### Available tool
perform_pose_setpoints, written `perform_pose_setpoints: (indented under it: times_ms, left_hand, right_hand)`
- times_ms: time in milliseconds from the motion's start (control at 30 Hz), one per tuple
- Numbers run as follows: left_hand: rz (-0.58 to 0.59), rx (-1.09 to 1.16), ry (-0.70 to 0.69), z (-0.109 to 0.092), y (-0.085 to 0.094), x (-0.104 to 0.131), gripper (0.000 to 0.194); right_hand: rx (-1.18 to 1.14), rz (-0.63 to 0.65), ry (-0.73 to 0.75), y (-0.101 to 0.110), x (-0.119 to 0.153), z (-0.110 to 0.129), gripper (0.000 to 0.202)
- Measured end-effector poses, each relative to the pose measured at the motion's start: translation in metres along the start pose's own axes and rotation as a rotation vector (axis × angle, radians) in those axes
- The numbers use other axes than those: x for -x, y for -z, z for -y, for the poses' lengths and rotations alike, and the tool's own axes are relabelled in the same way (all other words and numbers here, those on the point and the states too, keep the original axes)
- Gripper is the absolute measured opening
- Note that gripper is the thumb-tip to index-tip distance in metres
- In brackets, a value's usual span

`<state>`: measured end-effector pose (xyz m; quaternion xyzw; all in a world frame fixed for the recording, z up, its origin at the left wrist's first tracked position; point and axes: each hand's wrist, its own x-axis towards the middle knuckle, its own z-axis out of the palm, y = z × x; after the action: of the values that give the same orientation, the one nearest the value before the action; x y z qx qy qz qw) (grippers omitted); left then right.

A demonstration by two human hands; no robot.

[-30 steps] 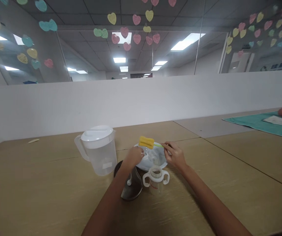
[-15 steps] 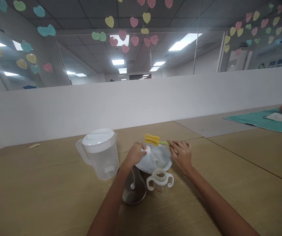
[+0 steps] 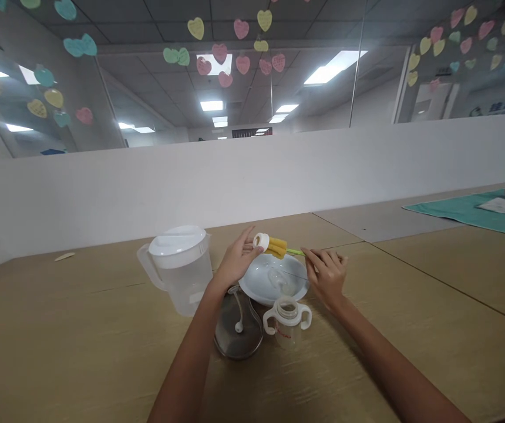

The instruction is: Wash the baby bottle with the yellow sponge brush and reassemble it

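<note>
My left hand [image 3: 236,258] grips a white bottle collar ring [image 3: 261,241] between thumb and fingers, its round opening facing left. Against the ring's right side is the yellow sponge head of a bottle brush [image 3: 278,247]. My right hand [image 3: 326,273] pinches the brush by its thin green handle. Beneath both hands sits a white bowl [image 3: 255,279] with a clear piece [image 3: 279,280] in it. Closer to me stands a clear baby bottle [image 3: 288,335], uncapped, with a white two-handled collar. Left of the bottle, a straw with a weighted end [image 3: 238,326] lies on a round metal tray [image 3: 240,346].
A clear pitcher [image 3: 185,288] with a white lid stands left of the bowl. Far left on the table [image 3: 80,329] lies a small flat pale stick [image 3: 64,257]. At the far right, a teal cloth [image 3: 450,207] carries a white cloth and a reddish object. A white wall [image 3: 252,182] runs behind.
My left hand has lifted the white ring up from the bowl and brought it against the brush's sponge. The right hand keeps its hold on the handle. The view has shifted slightly.
</note>
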<state>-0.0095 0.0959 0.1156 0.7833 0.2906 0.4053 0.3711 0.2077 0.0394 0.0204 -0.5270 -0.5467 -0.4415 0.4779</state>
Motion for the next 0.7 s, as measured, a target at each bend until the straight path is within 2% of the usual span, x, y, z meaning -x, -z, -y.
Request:
perform_pose_setpoints:
  times_ms: [100,233,367,433,567,700]
  left_hand:
    - [0.098,0.017,0.001,-0.001,0.005,0.002,0.054]
    - [0.216,0.161,0.017,-0.011,0.005,0.005,0.057]
    - [0.273,0.181,0.013,-0.023,0.009,0.009,0.058]
    - [0.264,0.07,0.021,-0.026,0.015,0.011,0.056]
    - [0.185,-0.307,0.039,-0.027,0.025,0.014,0.049]
    - [0.138,-0.588,0.059,-0.036,0.029,0.019,0.045]
  right_hand:
    - [-0.022,-0.006,0.015,-0.001,0.002,-0.001,0.027]
    - [-0.097,-0.015,0.005,-0.002,0.003,0.001,0.028]
    - [-0.185,-0.016,-0.041,-0.001,0.001,0.003,0.025]
    - [-0.176,0.026,-0.022,0.001,-0.001,0.003,0.025]
    - [-0.083,0.139,0.047,0.003,-0.003,0.0,0.025]
    - [-0.052,0.163,0.04,0.002,-0.002,-0.002,0.031]
